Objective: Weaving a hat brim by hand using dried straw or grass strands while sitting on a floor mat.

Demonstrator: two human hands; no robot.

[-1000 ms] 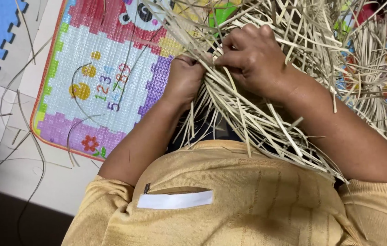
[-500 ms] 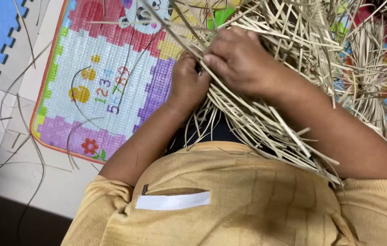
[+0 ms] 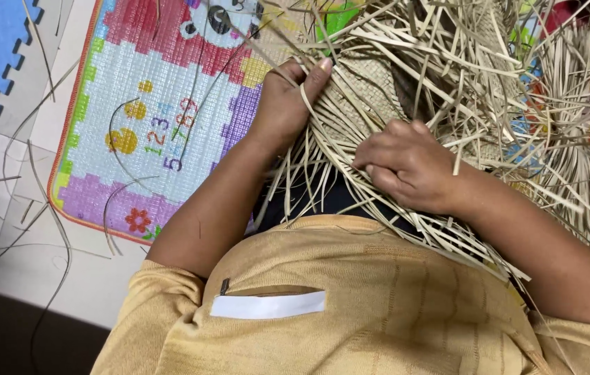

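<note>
The left hand (image 3: 288,97) is gripping a bundle of pale straw strips (image 3: 448,76), fingers curled shut around them at the edge of the woven straw piece (image 3: 364,97). The right hand (image 3: 406,167) is pressing down on loose strips, fingers folded. The weave is lying in the lap, beside the colourful play mat (image 3: 163,125).

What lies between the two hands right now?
In the head view, woven matting and loose straw strips fill the gap between the left hand and right hand.
</note>
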